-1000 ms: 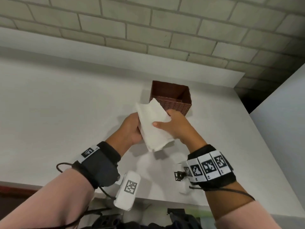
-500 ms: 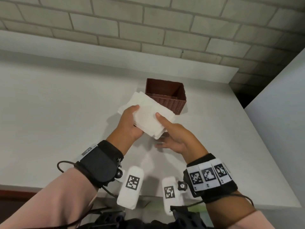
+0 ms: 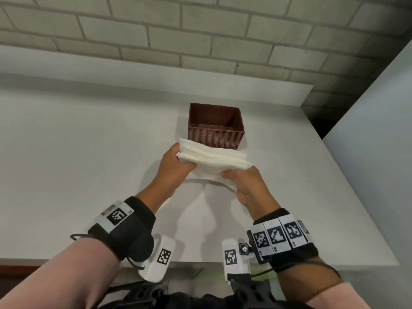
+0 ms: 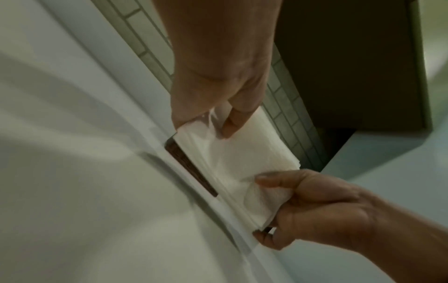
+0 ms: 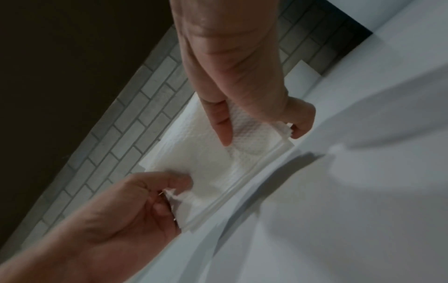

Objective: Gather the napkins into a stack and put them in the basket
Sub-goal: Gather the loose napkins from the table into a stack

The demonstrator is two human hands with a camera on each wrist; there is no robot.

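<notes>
White table [image 3: 89,152], brick wall [image 3: 200,30] behind. Brown basket [image 3: 215,136] stands upright on table, nothing visible inside. Napkins [image 3: 214,159] stacked, held above table just in front of basket, not in it. Left hand [image 3: 176,166] pinches stack's left end, thumb on top. Right hand [image 3: 247,186] pinches right end, thumb on top, fingers under.

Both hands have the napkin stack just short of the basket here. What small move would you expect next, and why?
Probably carry the napkin stack forward and lift it over the near rim of the basket. The left hand and right hand grip opposite ends, the stack looks gathered, and it hangs in front of the near wall, not above the opening. The basket looks empty.
</notes>
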